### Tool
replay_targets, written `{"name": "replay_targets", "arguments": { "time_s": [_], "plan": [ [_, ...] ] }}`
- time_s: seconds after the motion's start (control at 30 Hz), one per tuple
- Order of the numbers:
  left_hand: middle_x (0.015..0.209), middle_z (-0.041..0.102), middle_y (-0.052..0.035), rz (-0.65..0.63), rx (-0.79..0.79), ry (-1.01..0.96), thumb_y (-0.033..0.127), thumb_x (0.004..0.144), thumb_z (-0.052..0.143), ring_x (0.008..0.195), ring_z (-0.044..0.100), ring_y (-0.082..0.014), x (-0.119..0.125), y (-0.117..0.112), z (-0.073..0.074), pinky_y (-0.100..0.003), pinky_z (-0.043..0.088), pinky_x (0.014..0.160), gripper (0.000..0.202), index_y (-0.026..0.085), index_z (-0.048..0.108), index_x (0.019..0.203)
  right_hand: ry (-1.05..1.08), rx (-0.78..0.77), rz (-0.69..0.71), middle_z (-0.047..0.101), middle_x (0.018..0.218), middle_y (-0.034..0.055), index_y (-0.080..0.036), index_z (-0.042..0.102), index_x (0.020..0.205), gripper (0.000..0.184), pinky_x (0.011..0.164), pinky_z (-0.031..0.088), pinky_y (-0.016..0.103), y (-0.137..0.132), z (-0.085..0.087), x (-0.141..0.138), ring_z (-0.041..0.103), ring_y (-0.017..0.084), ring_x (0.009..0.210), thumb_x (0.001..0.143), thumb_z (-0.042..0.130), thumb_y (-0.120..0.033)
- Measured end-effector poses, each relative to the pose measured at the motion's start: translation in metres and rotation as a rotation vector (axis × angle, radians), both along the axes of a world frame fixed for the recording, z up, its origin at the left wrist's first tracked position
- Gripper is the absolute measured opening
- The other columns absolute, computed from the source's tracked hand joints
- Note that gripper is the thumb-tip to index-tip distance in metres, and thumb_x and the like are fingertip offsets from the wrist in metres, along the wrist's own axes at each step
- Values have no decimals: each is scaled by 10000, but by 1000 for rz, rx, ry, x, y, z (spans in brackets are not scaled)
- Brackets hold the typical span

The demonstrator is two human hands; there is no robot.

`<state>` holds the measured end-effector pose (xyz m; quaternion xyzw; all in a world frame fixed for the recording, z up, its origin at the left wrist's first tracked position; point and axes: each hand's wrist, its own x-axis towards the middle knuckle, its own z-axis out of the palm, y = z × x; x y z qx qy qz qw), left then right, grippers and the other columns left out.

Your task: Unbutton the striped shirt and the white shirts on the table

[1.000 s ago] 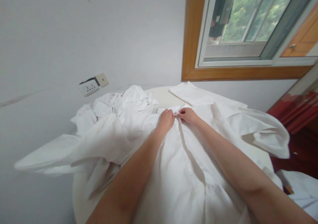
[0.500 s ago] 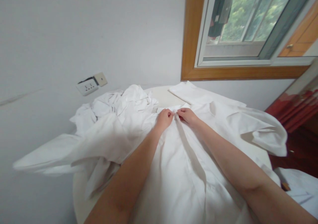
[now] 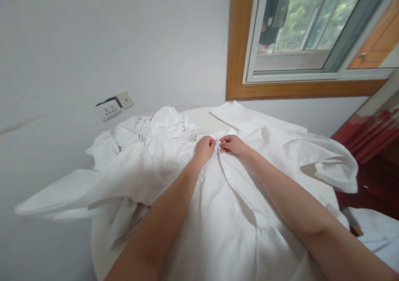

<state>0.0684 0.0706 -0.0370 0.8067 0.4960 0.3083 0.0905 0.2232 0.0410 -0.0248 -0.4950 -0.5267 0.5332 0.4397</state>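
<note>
A white shirt (image 3: 230, 214) lies spread over a round white table (image 3: 99, 239), its front placket running toward me. My left hand (image 3: 205, 147) and my right hand (image 3: 232, 144) meet at the top of the placket near the collar. Both are closed in a pinch on the shirt's front edges, fingertips almost touching. One sleeve (image 3: 324, 164) hangs off to the right, another sleeve (image 3: 71, 198) sticks out to the left.
A heap of crumpled white cloth (image 3: 146, 131) lies behind my left hand, and a folded white piece (image 3: 240, 117) behind my right. A wall socket (image 3: 109, 108) sits on the grey wall. A wood-framed window (image 3: 299, 44) is at upper right, red fabric (image 3: 370, 135) beneath it.
Both hands have stayed pinched together at the collar end of the placket; the fabric there has shifted slightly and the view has drifted a little.
</note>
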Motion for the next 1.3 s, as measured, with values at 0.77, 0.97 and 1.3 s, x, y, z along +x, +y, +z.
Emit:
{"name": "replay_targets", "arguments": {
  "time_s": [0.77,0.97,1.3],
  "plan": [
    [911,630,-83,-40,-17,53,199,930,414,943,565,-200,1,3,0,-330,436,865,192,167,583,844,38,46,-162,635,544,-6,-122,676,682,46,408,486,154,-3,2,-8,573,82,478,690,717,-139],
    [941,623,-91,-34,-25,86,170,931,391,967,560,-202,1,1,1,-333,431,884,193,167,572,865,3,74,-139,627,534,-15,-129,671,687,49,407,486,162,-4,2,-9,563,84,466,733,688,-130],
    [903,623,-82,-31,-18,84,139,927,374,940,561,-195,1,2,1,-324,425,871,227,169,578,834,7,-6,-176,620,520,-4,-129,621,663,138,423,476,162,2,1,-13,585,90,464,786,602,-69]
  ]
}}
